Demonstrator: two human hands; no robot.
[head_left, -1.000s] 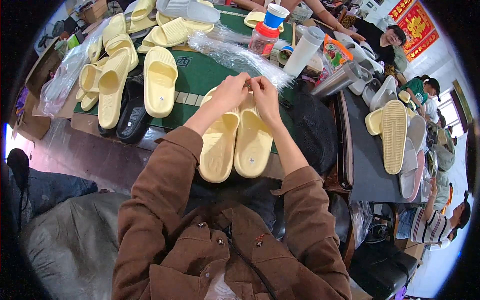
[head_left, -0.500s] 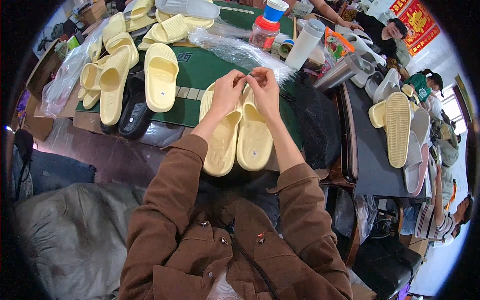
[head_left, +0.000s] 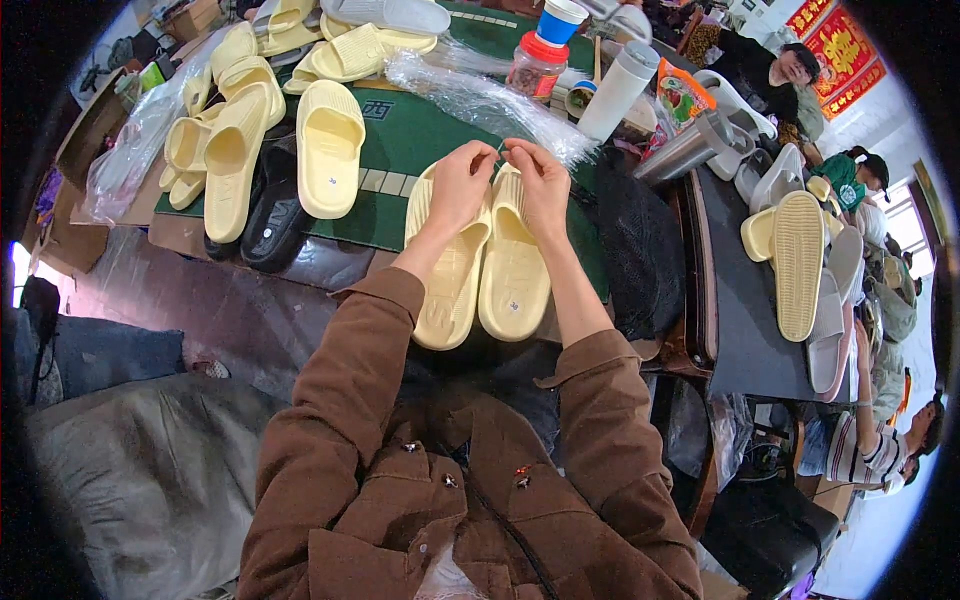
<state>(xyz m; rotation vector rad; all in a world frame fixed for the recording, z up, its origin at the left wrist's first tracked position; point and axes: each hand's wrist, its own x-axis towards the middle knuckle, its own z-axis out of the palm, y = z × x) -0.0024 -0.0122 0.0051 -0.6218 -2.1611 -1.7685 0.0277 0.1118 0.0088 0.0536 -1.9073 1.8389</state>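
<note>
Pinching something tiny above the pale yellow slipper pair [head_left: 485,262] at the worktop [head_left: 400,150] near edge.
Left hand [head_left: 458,186] and right hand [head_left: 540,186] grips pressed together, fingertips meeting; best kept centred over the straps.

Matt foam slippers [head_left: 483,265] on green felt mat [head_left: 420,140].

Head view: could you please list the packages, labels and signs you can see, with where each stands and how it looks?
Small sticker: on the heel of the right pale yellow slipper below the hands; tiny, white.
Small sticker: on the lone yellow slipper to the left; tiny, white.
Snack packet: behind the steel mug, upper right; red and green.
Wall sign: top right corner; red with gold marks.
Clear plastic bag: far left table edge; crumpled, see-through.
</note>
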